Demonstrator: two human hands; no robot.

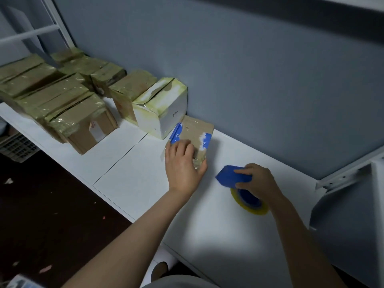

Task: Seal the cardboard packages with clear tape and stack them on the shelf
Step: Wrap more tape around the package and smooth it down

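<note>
A small flat cardboard package (197, 132) with blue and white patches lies on the white shelf surface (128, 179), close to the grey wall. My left hand (182, 163) rests on its near end, fingers curled over the top and thumb at its right edge. To the right, my right hand (257, 179) grips a blue tape dispenser (232, 175). Its yellowish roll of clear tape (251, 202) touches the surface under my wrist.
Several taped cardboard boxes (62, 100) stand in rows at the back left. A white taped box (164, 107) sits just behind the small package. A grey metal shelf bracket (342, 175) juts out at the right. Dark floor lies below the front edge.
</note>
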